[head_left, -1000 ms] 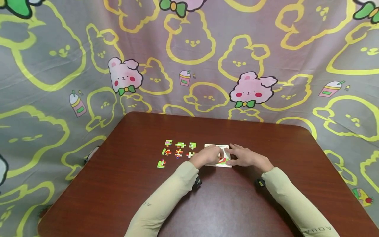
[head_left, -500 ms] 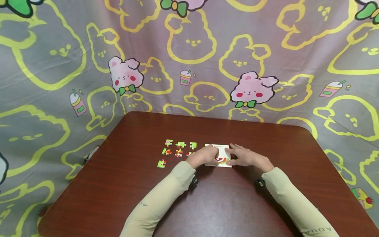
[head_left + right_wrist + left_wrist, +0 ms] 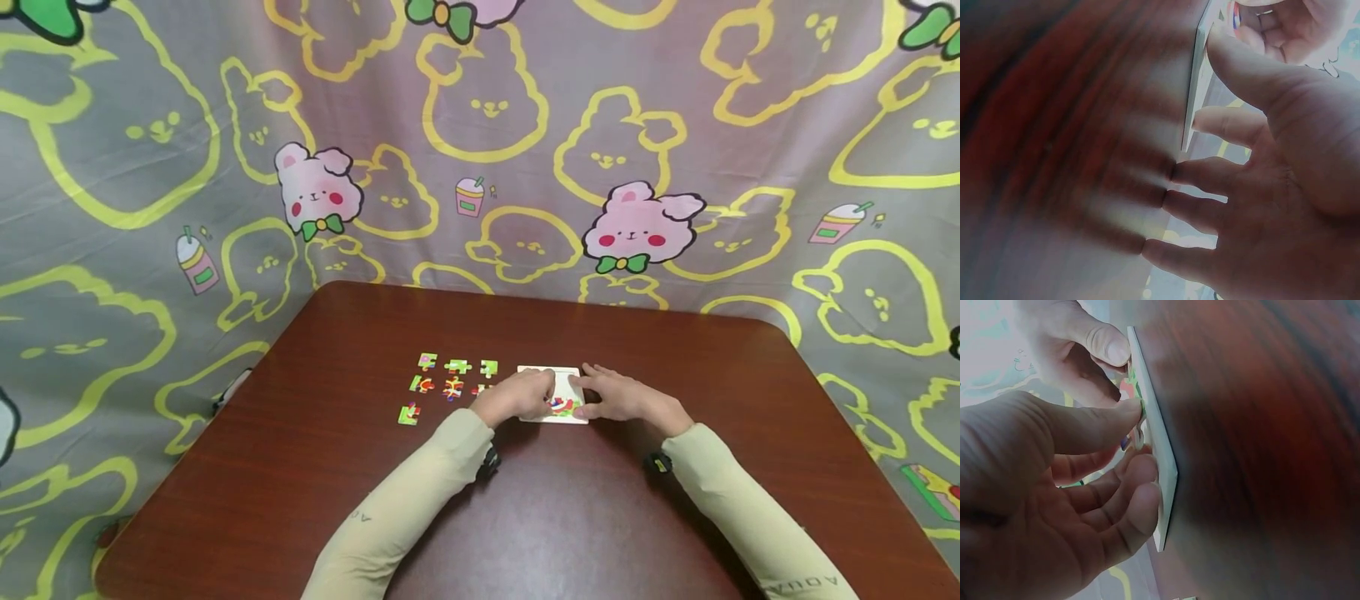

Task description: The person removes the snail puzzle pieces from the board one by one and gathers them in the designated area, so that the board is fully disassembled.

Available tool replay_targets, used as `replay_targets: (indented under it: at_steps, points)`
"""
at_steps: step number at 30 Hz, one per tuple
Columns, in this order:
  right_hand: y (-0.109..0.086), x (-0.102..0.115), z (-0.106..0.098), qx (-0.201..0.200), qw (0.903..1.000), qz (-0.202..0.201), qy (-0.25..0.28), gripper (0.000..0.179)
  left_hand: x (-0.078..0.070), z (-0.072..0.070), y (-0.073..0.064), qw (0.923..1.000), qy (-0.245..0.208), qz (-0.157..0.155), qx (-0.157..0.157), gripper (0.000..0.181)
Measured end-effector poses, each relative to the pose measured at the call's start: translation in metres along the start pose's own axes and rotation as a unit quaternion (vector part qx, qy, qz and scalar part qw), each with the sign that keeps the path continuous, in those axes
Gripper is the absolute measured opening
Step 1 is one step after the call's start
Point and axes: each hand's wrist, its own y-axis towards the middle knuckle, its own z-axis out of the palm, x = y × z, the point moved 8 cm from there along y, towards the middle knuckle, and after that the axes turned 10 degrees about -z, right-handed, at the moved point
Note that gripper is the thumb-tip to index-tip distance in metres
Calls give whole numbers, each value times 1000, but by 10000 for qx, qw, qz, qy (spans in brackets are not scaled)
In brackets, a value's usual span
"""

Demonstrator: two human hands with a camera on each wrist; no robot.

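Note:
A flat white puzzle board lies on the table between my hands, with colourful pieces along its near side. My left hand is over the board's left part. Seen from the left wrist, thumb and curled fingers pinch a small jigsaw piece that stands tilted at the board's surface. My right hand rests at the board's right side, its thumb on the board and its index fingertip by the edge. The other right fingers are spread straight, tips on the table.
Several loose jigsaw pieces lie in rough rows left of the board, one partly hidden behind my left hand. The brown table has rounded corners. A patterned curtain hangs behind and at the sides.
My left hand has shifted slightly left and its fingers have turned at the board, uncovering more of its white surface. The right hand stays in place.

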Motion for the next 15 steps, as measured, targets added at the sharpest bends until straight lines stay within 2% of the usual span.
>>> replay_targets:
  at_steps: [4,10,15]
  points:
    - [0,-1,1,14,10000,-1,25,72,0,-2,-2,9999,-142,20,-37,12]
    - [-1,-2,0,10,10000,41,46,71,-1,-10,-4,9989,-306,317,-154,9]
    - [0,-3,1,37,9999,84,40,73,3,-16,-8,9984,-448,349,-34,10]
